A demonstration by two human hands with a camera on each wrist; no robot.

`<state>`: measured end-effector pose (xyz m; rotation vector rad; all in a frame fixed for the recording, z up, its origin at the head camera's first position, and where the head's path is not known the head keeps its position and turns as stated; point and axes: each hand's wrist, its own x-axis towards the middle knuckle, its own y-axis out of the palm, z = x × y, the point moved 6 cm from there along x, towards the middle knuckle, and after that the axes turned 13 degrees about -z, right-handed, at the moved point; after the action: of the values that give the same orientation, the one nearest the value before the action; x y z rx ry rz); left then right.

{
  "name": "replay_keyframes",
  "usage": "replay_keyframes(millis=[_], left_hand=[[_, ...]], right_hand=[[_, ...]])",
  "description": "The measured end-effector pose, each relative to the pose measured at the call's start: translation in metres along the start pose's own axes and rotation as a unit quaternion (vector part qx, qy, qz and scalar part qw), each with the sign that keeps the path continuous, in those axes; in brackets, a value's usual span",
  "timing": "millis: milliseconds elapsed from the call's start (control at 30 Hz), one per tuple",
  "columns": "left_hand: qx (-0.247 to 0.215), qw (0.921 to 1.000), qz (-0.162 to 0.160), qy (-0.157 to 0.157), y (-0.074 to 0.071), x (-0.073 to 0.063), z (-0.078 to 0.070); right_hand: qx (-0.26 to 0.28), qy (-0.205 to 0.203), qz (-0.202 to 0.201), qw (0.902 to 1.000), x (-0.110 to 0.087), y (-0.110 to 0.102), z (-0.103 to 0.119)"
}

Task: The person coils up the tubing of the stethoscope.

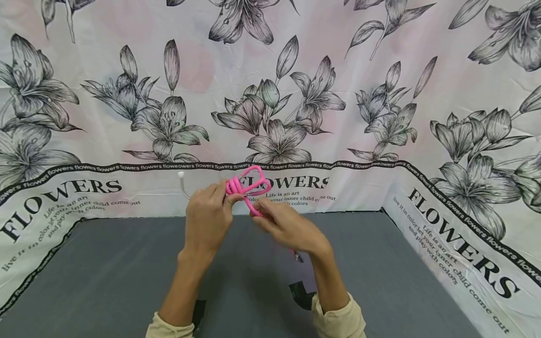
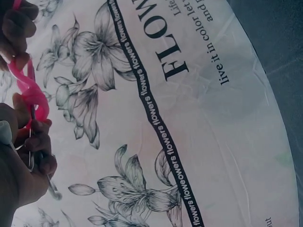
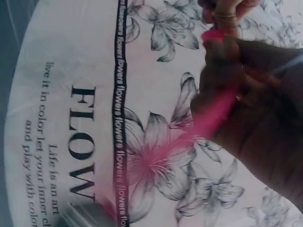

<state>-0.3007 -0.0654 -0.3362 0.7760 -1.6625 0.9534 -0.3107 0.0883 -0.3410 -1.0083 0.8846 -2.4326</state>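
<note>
A bright pink cord (image 1: pixel 234 187) is wound in several turns and loops above the table, held up before the printed cloth. My left hand (image 1: pixel 207 213) grips the wound part, along with a thin metal wire that ends in a white tip (image 1: pixel 181 175). In the left wrist view, bent metal wire (image 2: pixel 31 158) shows between the curled fingers, below the pink cord (image 2: pixel 40 104). My right hand (image 1: pixel 291 227) pinches a strand of the cord just right of the loops. From it the cord (image 3: pixel 208 120) trails down, blurred, to a dangling end (image 1: pixel 297 257).
A dark grey table (image 1: pixel 127 267) lies beneath both arms. White cloth (image 1: pixel 262 28) printed with flowers and lettering covers the back and sides. Black patches (image 1: pixel 301 295) mark the table close to the sleeves (image 1: pixel 340 317).
</note>
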Motion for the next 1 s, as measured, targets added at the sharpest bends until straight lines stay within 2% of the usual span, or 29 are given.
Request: replay_keyframes(millis=[100,200,267,433,567,667,833,1000], left_hand=[[0.000,0.9997,0.022,0.011,0.006,-0.003,0.000],[-0.002,0.9987,0.047,0.018,0.011,-0.007,-0.002],[0.001,0.9979,0.060,0.022,0.013,-0.009,-0.003],[-0.006,0.9949,0.093,0.040,0.012,-0.008,-0.008],[-0.012,0.9895,0.131,0.058,0.012,-0.008,-0.012],[-0.011,0.9868,0.150,0.059,0.010,-0.007,-0.012],[-0.025,0.9845,0.160,0.067,0.008,-0.007,-0.010],[-0.045,0.9779,0.174,0.107,0.010,-0.008,-0.014]], right_hand=[[-0.096,-0.033,-0.058,0.9931,-0.001,-0.006,0.006],[-0.177,-0.054,-0.106,0.9770,-0.002,-0.010,0.012],[-0.212,-0.065,-0.131,0.9663,-0.002,-0.012,0.015],[-0.252,-0.080,-0.174,0.9486,-0.001,-0.017,0.017],[-0.278,-0.084,-0.203,0.9350,0.000,-0.020,0.015],[-0.275,-0.091,-0.214,0.9329,0.002,-0.020,0.014],[-0.276,-0.108,-0.208,0.9323,0.003,-0.018,0.013],[-0.312,-0.117,-0.214,0.9181,0.002,-0.018,0.013]])
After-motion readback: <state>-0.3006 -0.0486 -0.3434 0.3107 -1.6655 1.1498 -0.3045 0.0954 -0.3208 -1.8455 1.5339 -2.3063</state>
